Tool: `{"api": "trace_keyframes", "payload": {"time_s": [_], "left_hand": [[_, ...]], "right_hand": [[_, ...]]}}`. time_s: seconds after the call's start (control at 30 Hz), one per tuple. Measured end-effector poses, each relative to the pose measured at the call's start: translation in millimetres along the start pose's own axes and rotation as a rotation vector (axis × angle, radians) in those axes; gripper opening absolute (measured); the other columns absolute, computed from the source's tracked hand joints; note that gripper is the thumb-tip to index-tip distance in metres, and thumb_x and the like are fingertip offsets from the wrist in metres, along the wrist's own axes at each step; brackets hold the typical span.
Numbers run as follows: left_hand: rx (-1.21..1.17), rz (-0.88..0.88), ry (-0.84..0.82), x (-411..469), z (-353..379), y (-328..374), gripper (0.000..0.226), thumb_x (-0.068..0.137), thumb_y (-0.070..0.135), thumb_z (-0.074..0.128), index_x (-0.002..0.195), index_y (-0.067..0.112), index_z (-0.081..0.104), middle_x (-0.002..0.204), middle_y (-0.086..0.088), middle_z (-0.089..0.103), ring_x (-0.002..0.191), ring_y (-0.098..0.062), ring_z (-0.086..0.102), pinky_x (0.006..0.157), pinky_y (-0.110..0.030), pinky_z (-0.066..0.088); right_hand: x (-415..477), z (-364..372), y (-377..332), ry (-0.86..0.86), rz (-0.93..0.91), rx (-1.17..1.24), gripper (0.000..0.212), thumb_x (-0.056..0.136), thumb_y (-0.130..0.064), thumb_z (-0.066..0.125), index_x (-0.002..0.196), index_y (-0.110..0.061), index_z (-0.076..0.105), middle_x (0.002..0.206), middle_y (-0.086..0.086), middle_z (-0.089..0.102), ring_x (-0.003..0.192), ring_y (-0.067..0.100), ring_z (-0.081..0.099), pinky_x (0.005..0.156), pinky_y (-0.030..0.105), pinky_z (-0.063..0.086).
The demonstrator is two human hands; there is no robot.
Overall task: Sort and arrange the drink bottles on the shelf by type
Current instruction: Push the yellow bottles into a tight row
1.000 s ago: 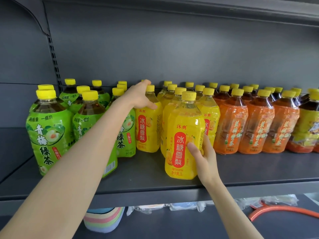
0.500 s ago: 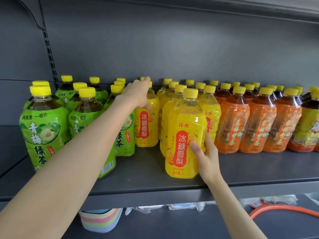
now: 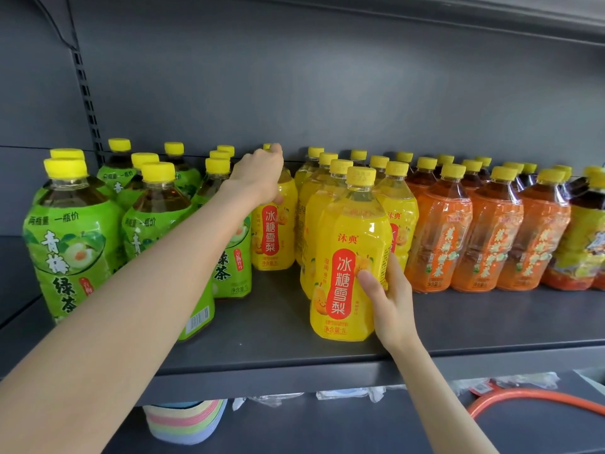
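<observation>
Since a sec ago the left hand (image 3: 258,178) has slid further back over the rear yellow pear-drink bottle (image 3: 273,231), fingers wrapped on its neck; that bottle sits btwn the green-tea bottles (image 3: 75,244) & the yellow group. Right hand (image 3: 389,299) hasn't shifted, fingers grasping the front pear-drink bottle (image 3: 348,257) upright near the shelf (image 3: 278,355) edge; likely next: close the yellow gap.

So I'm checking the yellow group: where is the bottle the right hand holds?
The yellow bottle stands near the shelf's front edge, centre of view, ahead of the yellow row, with the right hand on its right side.
</observation>
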State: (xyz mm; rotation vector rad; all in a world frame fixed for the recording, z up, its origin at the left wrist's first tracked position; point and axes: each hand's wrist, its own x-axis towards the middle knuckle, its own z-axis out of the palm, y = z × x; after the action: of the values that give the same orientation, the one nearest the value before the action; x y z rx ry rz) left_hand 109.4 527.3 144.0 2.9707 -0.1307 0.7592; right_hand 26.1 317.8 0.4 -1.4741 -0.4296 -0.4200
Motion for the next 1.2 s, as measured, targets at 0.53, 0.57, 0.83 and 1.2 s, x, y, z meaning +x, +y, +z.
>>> {"api": "trace_keyframes", "payload": {"time_s": [0.53,0.57,0.83,1.2], "left_hand": [[-0.020,-0.005,-0.108,2.7,2.2,-5.7,0.098,0.073,0.016,0.082,0.141,0.008,0.012,0.110,-0.023,0.056,0.084,-0.029,0.045,0.067,-0.037,0.042],[-0.007,-0.011,-0.095,3.1,3.0,-4.5,0.097,0.073,0.013,0.081,0.141,0.007,0.012,0.108,-0.022,0.057,0.082,-0.028,0.044,0.066,-0.037,0.042],[0.066,-0.022,-0.103,1.2,0.7,0.4,0.095,0.078,0.014,0.077,0.143,0.005,0.010,0.115,-0.024,0.056,0.087,-0.032,0.053,0.065,-0.037,0.042],[-0.857,0.136,0.188,-71.5,-37.2,0.7,0.034,0.096,0.045,0.047,0.118,0.022,0.058,0.116,0.010,0.063,0.110,-0.004,0.059,0.093,-0.021,0.046]], "right_hand": [[-0.6,1.1,-0.8,0.005,-0.003,0.018,0.079,0.061,-0.078,0.068,0.121,-0.028,0.053,0.115,-0.006,0.069,0.106,0.018,0.067,0.078,0.026,0.056],[-0.5,0.9,-0.6,0.006,-0.003,0.016,0.079,0.061,-0.078,0.068,0.121,-0.028,0.053,0.115,-0.007,0.069,0.106,0.018,0.067,0.077,0.026,0.056],[-3.2,1.7,-2.8,0.004,0.012,-0.002,0.076,0.063,-0.075,0.069,0.122,-0.030,0.052,0.117,-0.007,0.068,0.108,0.018,0.066,0.082,0.029,0.057],[-14.2,21.9,-5.7,-0.047,0.012,-0.066,0.053,0.070,-0.057,0.069,0.117,-0.040,0.051,0.110,-0.022,0.067,0.103,0.007,0.066,0.077,0.026,0.057]]}}
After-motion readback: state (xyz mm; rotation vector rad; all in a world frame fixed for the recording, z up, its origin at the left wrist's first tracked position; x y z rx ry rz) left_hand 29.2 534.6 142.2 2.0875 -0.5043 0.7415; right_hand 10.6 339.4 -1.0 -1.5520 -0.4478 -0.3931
